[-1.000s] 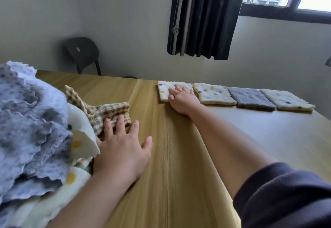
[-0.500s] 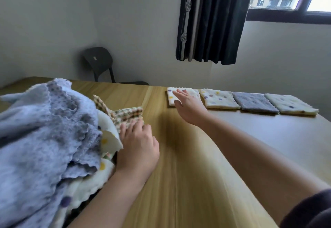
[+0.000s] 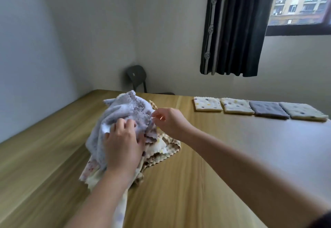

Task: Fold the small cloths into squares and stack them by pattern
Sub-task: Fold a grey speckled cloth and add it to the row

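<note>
- The right hand (image 3: pixel 172 122) pinches the scalloped edge of a grey cloth (image 3: pixel 123 110) between thumb and curled fingers (image 3: pixel 157 115).
- The left hand (image 3: pixel 123 143) lies on the near side of the same cloth, its fingers (image 3: pixel 125 125) curled into the fabric and gripping a bunch of it.
- The cloth is crumpled and shows no clear long axis. Its wavy edge runs from the top of the bunch down to the right fingers, so lifting it free looks likely to start there.
- It sits on top of a heap (image 3: pixel 152 156) with a brown checked cloth (image 3: pixel 171 142) and a cream dotted cloth (image 3: pixel 159 147) under it. At least three cloths show, and the full number is hidden.
- Four folded squares (image 3: pixel 268 110) lie in a row, edge to edge, on the table (image 3: pixel 197 183), well apart from the heap to the right and farther off. Three are cream with dots and one is grey.
- The right hand is the nearer one to that row.
</note>
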Motion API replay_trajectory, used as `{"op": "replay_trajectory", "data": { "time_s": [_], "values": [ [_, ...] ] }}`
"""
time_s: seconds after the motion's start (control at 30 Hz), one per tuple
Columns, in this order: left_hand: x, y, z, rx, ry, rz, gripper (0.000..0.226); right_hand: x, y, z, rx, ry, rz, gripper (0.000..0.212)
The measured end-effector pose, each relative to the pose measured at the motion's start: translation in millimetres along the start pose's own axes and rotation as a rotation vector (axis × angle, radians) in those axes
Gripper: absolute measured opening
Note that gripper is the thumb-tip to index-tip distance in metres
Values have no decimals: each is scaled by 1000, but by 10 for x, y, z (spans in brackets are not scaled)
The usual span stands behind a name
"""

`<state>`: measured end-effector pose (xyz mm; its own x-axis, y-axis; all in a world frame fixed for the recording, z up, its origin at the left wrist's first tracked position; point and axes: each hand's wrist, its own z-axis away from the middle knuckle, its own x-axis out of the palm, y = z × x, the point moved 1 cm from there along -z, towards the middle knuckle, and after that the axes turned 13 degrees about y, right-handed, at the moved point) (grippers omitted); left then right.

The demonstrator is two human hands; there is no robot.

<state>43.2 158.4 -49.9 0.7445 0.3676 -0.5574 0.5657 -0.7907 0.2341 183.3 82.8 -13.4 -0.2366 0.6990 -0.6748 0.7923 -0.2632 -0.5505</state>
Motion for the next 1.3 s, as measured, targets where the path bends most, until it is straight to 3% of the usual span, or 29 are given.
{"op": "replay_trajectory", "data": {
  "time_s": [0.1, 0.23, 0.33, 0.4, 0.53, 0.67, 0.77, 0.93, 1.07, 1.2, 1.3],
  "values": [
    [-58, -182, -11, -95, -114, -31, 8, 250, -192, 77, 77, -24, 4, 23],
    [-158, -174, -16, -108, -112, -3, 13, 382, -290, 128, 273, 20, -49, 30],
    [-166, -131, 20, -50, -230, -128, 21, 396, -332, 148, 358, 33, -50, 11],
    [-174, -124, 32, -20, -204, -116, 13, 384, -352, 140, 410, 129, -102, 16],
    [-274, -131, -39, -19, -50, -3, 20, 295, -418, 117, 425, 262, -107, 25],
    [-506, -3, -191, 64, 122, 155, 10, -12, -556, 108, 502, 323, -537, 21],
    [-671, 143, -317, 163, 165, 129, 6, -403, -615, 66, 522, 441, -751, 28],
    [-952, 339, -476, 47, 120, 150, 15, -1344, -510, 200, 499, 632, -1036, 20],
    [-1140, 648, -635, -72, 20, 422, 19, -2040, -291, 483, 454, 729, -1053, 17],
    [-1115, 996, -705, -226, -232, 938, 20, -2418, -93, 806, 415, 731, -949, 24],
    [-1081, 1262, -613, -231, -268, 1059, 25, -2608, 126, 1025, 469, 780, -944, 30]
  ]
}}
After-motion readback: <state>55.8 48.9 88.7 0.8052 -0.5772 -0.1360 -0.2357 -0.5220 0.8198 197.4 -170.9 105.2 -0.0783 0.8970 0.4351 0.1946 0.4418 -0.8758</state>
